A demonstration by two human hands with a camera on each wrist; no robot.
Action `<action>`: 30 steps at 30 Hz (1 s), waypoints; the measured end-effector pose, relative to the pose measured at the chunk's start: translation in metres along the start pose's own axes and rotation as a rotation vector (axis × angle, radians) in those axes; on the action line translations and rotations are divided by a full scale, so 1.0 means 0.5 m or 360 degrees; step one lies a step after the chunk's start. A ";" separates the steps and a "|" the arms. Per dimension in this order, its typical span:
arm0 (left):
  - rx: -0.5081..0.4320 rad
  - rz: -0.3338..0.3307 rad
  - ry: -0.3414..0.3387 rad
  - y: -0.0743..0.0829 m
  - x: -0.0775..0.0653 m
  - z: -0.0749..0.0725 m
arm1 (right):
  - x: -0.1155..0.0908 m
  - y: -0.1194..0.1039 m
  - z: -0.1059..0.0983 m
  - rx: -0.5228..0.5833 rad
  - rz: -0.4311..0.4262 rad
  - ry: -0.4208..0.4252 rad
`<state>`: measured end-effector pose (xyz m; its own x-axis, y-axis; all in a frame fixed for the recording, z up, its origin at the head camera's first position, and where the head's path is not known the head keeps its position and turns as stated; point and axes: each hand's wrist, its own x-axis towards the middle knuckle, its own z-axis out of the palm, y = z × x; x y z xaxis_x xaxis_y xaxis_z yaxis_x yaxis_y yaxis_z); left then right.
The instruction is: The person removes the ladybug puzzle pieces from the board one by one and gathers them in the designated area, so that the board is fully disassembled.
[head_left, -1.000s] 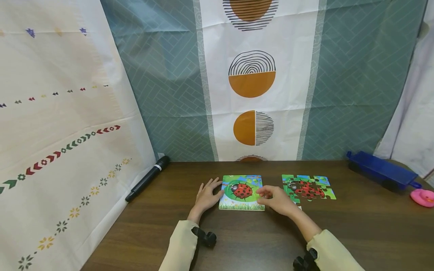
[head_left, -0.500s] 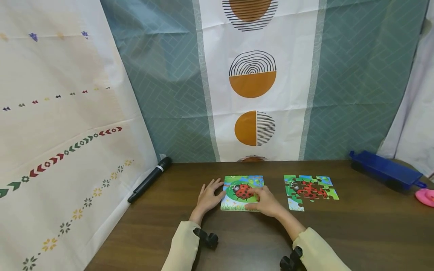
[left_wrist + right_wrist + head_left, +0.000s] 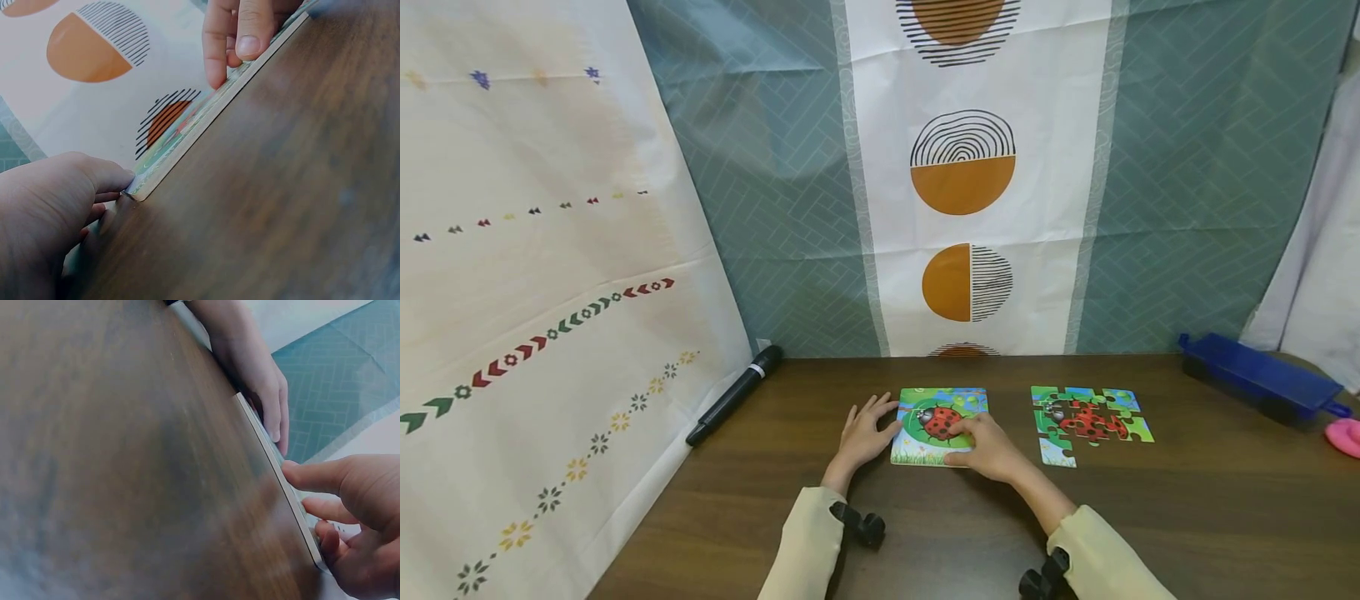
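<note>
A square ladybug puzzle board point(image 3: 912, 452) lies flat on the dark wooden table, its pale thick edge showing in both wrist views. At its left side is my left hand point(image 3: 862, 433), fingers spread and thumb touching the board's edge. My right hand point(image 3: 992, 450) rests on the board's right part, thumb near the lower edge and index finger on the ladybug picture. In the right wrist view the right thumb and index are nearly straight, with the other fingers bent beneath. To the right lie joined ladybug jigsaw pieces point(image 3: 1086, 421) with gaps among them.
A black marker-like stick point(image 3: 733, 398) lies at the table's left edge. At the back right stands a blue toy trailer point(image 3: 1262, 375), with a pink rubber duck point(image 3: 1347, 437) before it. Patterned cloths point(image 3: 985, 200) hang behind the table.
My right hand has moved left from the board's right edge onto its face, its fingers spreading apart. Since half a second ago it has stayed there. The left hand keeps its place.
</note>
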<state>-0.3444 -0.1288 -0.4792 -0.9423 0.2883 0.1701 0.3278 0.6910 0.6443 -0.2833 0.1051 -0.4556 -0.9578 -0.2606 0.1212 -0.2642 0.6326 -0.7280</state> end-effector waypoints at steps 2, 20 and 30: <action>-0.0003 0.0003 -0.0001 0.001 0.002 0.001 | 0.001 0.002 -0.001 0.0005 0.0011 -0.0007; -0.0028 -0.0011 0.0027 -0.002 -0.001 0.001 | 0.008 -0.002 0.002 0.0267 0.0198 0.0083; -0.0033 0.0023 0.0034 -0.005 -0.001 0.001 | 0.005 0.003 0.005 0.0369 0.0208 0.0271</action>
<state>-0.3446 -0.1302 -0.4813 -0.9389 0.2836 0.1951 0.3399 0.6729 0.6570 -0.2858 0.1032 -0.4580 -0.9923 -0.0497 0.1135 -0.1235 0.4644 -0.8770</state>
